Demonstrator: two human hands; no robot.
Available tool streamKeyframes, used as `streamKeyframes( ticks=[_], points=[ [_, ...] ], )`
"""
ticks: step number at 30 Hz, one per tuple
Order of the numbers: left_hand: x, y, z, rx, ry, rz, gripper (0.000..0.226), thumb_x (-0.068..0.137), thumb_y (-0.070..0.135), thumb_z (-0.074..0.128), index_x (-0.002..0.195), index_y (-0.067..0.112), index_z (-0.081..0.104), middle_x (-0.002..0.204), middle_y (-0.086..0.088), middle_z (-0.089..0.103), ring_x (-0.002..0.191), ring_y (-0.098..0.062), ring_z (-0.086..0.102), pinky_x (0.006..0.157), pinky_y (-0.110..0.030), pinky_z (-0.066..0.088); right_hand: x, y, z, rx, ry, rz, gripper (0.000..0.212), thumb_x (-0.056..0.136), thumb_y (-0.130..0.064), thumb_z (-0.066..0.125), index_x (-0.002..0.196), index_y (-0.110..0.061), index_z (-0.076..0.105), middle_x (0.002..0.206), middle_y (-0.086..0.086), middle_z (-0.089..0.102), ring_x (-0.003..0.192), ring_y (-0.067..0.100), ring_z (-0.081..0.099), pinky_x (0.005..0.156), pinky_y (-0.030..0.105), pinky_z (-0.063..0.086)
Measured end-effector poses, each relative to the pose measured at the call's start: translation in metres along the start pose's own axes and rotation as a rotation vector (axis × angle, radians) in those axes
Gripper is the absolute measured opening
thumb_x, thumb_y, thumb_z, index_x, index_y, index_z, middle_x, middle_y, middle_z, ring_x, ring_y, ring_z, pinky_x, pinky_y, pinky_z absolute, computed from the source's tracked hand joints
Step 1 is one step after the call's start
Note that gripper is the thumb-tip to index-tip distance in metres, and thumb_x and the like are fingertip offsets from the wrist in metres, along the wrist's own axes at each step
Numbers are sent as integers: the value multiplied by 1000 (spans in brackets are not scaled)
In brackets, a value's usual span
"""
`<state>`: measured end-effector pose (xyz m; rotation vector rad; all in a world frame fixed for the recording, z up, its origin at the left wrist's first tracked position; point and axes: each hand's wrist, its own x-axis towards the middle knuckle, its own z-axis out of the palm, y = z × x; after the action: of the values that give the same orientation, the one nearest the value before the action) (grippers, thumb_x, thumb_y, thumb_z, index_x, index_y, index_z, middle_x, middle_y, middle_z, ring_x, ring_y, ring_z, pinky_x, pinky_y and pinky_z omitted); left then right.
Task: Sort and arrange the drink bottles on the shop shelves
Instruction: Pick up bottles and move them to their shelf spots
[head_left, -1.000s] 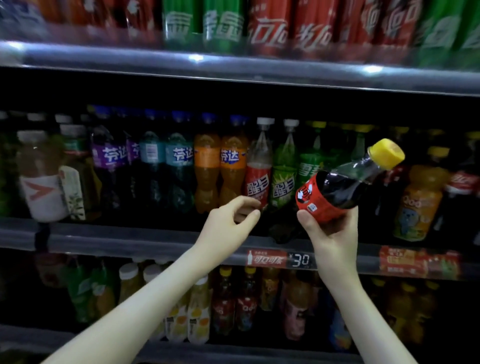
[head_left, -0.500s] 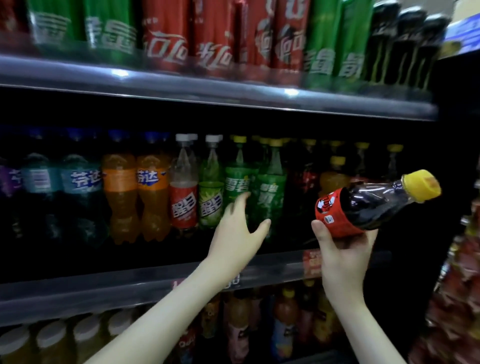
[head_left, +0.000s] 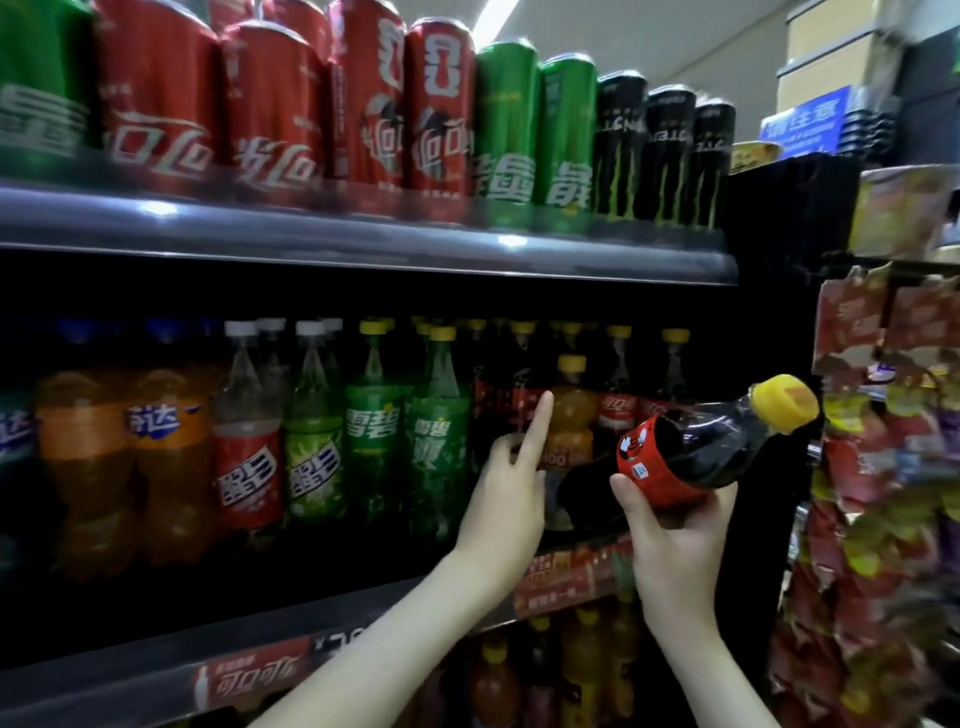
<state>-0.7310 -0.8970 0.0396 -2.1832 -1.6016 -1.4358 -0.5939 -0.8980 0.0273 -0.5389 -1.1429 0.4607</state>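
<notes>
My right hand (head_left: 675, 525) grips a cola bottle (head_left: 696, 452) with a red label and a yellow cap, tilted with the cap up to the right, in front of the middle shelf's right end. My left hand (head_left: 511, 488) holds nothing; its index finger is raised and the other fingers are curled. The fingertip lies over the dark cola bottles (head_left: 618, 405) just left of a short orange bottle (head_left: 571, 410) standing among them. Whether it touches a bottle I cannot tell. Green Sprite bottles (head_left: 436, 441) stand left of the colas.
The middle shelf (head_left: 311, 649) also carries clear, orange and blue-capped bottles further left. Red, green and black cans (head_left: 270, 104) fill the upper shelf (head_left: 363, 244). Snack packets (head_left: 883, 467) hang on a rack at the right. More bottles stand on the shelf below.
My view has swung right and closer to the shelf's right end. My left hand went from spread open to a raised index finger by the colas. The right hand still holds the cola bottle.
</notes>
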Motion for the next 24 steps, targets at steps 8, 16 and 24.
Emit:
streamKeyframes(
  ticks=[8,16,24],
  points=[
    [48,-3,57,-36,-47,-295,103,91,39,61,147,33,-25,144,-12,37,114,-29,56,84,-32,52,30,23,-24,-10,17,80,69,67,-30,75,126,-20,41,119,-4,57,103,-6,58,82,6,45],
    [47,-1,60,-209,75,-419,68,80,37,73,132,19,32,104,4,59,93,-18,63,76,-32,53,36,36,-32,25,13,125,59,69,-29,73,114,-46,40,119,-12,54,102,-10,57,81,5,44],
    [9,9,9,-425,245,-389,70,75,40,78,126,48,30,107,26,53,93,2,54,85,-17,42,30,63,6,-166,-21,148,70,73,-25,81,132,-29,43,115,-12,55,107,8,57,86,17,42]
  ],
)
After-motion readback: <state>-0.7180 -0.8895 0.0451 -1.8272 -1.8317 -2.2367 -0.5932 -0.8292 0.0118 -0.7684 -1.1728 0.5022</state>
